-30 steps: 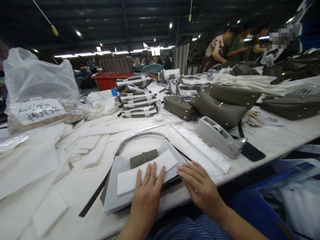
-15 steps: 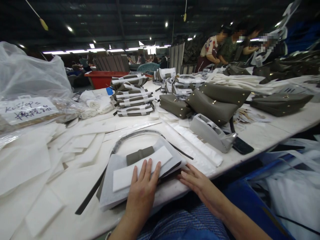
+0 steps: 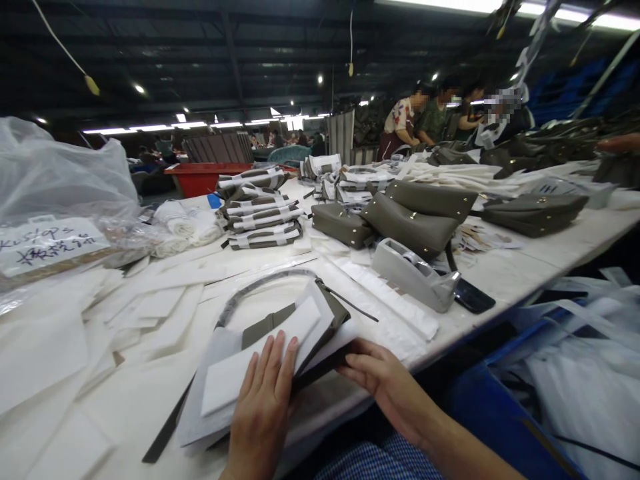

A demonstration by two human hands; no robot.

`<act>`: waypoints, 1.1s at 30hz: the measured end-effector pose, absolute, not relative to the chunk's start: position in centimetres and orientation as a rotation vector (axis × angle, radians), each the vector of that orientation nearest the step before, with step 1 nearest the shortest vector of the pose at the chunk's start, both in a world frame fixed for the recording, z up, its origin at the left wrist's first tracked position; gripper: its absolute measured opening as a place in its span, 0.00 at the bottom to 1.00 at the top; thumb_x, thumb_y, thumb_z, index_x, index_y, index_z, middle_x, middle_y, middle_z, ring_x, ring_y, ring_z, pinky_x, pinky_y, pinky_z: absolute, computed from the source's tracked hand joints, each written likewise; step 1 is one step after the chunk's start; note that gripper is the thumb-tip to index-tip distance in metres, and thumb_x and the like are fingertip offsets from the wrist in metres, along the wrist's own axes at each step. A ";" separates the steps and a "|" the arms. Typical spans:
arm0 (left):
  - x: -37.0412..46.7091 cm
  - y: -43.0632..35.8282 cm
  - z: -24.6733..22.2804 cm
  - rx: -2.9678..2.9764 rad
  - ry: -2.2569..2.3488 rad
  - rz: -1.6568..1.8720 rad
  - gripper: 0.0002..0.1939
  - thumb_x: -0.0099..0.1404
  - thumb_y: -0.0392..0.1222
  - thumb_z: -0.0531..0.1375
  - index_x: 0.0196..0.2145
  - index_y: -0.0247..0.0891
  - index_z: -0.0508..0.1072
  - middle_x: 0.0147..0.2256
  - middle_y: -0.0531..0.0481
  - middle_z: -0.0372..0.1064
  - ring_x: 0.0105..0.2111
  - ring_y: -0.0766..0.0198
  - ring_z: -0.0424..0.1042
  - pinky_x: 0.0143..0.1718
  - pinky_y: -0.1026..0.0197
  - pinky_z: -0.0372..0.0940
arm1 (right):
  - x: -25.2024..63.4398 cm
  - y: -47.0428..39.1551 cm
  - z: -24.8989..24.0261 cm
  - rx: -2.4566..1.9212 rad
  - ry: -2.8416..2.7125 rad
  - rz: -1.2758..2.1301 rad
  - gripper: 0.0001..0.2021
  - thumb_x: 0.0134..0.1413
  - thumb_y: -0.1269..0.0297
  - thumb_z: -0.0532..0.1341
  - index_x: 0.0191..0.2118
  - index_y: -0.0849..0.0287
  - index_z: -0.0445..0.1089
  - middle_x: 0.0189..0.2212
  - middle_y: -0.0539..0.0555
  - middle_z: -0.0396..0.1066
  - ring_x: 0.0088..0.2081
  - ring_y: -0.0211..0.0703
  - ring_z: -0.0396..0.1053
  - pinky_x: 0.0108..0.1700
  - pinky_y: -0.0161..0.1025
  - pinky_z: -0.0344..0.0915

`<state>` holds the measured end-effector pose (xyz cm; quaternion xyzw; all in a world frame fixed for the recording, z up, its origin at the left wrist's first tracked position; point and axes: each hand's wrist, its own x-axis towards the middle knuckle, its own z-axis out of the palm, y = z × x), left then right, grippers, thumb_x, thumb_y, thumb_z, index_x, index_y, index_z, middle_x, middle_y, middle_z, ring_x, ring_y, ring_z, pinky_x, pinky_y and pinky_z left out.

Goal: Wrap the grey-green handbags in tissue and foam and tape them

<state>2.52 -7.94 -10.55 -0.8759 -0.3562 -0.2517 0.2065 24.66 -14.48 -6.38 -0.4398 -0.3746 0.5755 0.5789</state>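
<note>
A dark olive handbag (image 3: 336,308) lies on the table before me, partly covered with thin white wrapping paper (image 3: 200,407). Its wrapped handle (image 3: 265,279) arches away from me. My left hand (image 3: 265,393) rests nearly flat, fingers stretched out, on a folded white foam sheet (image 3: 300,320) on top of the bag. At the bag's right side, my right hand (image 3: 375,373) has its fingers closed on a dark edge of the handbag, which is lifted a little; the fingertips are partly hidden. A dark strap (image 3: 167,427) sticks out at the lower left.
A grey tape dispenser (image 3: 415,275) and a black phone (image 3: 475,295) lie to the right. Olive bags (image 3: 410,223) and a stack of wrapped bags (image 3: 265,217) are behind. White sheets (image 3: 40,347) cover the left. A blue bin (image 3: 480,407) stands beside the table; co-workers (image 3: 400,123) lean over its far end.
My right hand has closed on the handbag's right edge and raised it. The bag and foam sheet have tilted and shifted left, with my left hand still on the sheet. My view has shifted.
</note>
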 end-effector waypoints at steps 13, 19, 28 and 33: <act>1.2 -6.0 -9.4 -2.412 -1.058 -0.844 0.33 0.69 0.35 0.49 0.70 0.36 0.47 0.66 0.45 0.54 0.63 0.56 0.60 0.65 0.54 0.53 | 38.1 -8.6 -12.1 -1.708 -2.140 -0.165 0.08 0.59 0.68 0.65 0.44 0.52 0.78 0.49 0.54 0.76 0.58 0.59 0.67 0.59 0.61 0.62; 0.8 -5.5 -9.7 -2.426 -1.086 -0.832 0.34 0.68 0.35 0.50 0.70 0.38 0.46 0.67 0.46 0.53 0.64 0.56 0.59 0.65 0.53 0.54 | 35.5 -8.9 -9.7 -1.578 -2.019 -0.191 0.08 0.64 0.67 0.60 0.39 0.51 0.78 0.45 0.53 0.78 0.54 0.54 0.70 0.61 0.61 0.58; 1.3 -5.9 -9.3 -2.417 -1.106 -0.852 0.36 0.67 0.33 0.52 0.70 0.39 0.46 0.66 0.45 0.56 0.63 0.53 0.61 0.62 0.50 0.59 | 30.1 -11.0 -7.8 -1.482 -2.026 0.535 0.14 0.66 0.58 0.56 0.51 0.51 0.75 0.49 0.54 0.76 0.50 0.47 0.73 0.55 0.42 0.68; 1.7 -6.3 -9.6 -2.413 -1.136 -0.829 0.40 0.63 0.28 0.52 0.70 0.41 0.46 0.66 0.46 0.56 0.64 0.54 0.59 0.63 0.50 0.59 | 27.9 -6.4 -12.5 -1.362 -2.209 0.159 0.16 0.58 0.59 0.62 0.51 0.54 0.74 0.52 0.59 0.73 0.55 0.58 0.68 0.59 0.54 0.63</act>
